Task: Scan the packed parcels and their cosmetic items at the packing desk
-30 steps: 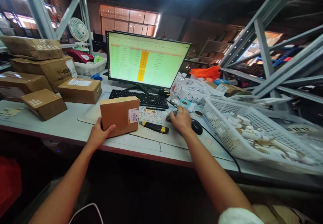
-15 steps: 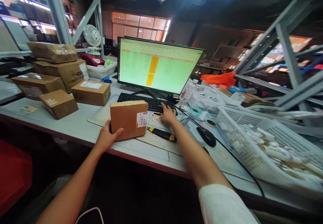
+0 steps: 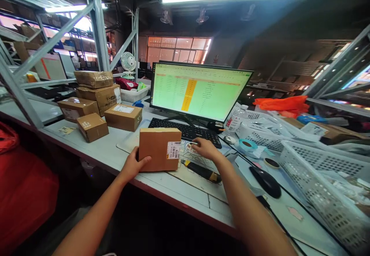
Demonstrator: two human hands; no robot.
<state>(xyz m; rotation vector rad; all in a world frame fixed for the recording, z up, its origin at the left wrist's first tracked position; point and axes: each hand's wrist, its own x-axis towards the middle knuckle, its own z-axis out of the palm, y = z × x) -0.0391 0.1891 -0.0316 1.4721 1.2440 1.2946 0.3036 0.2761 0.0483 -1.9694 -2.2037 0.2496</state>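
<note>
My left hand (image 3: 135, 165) grips a flat brown cardboard box (image 3: 157, 152) by its lower left side, thumb across the front. The box stands upright at the table's front edge, and a white printed label (image 3: 173, 150) faces me on its right side. Just right of the box, my right hand (image 3: 206, 148) hovers at the near side of the black keyboard (image 3: 185, 132), its fingers loosely bent and pointing left, with nothing visible in them. Below that hand, a black and yellow utility knife (image 3: 202, 171) lies on the desk mat.
A monitor (image 3: 199, 92) with a spreadsheet stands behind the keyboard. Several cardboard parcels (image 3: 123, 117) are stacked at left. On the right lie a black mouse (image 3: 265, 181), tape rolls (image 3: 248, 145) and a white plastic basket (image 3: 309, 183). Metal shelf posts (image 3: 98, 25) rise behind the table.
My right hand has lifted off the keys and drawn back toward the box. The left hand still holds the box. The view has tilted up and turned left.
</note>
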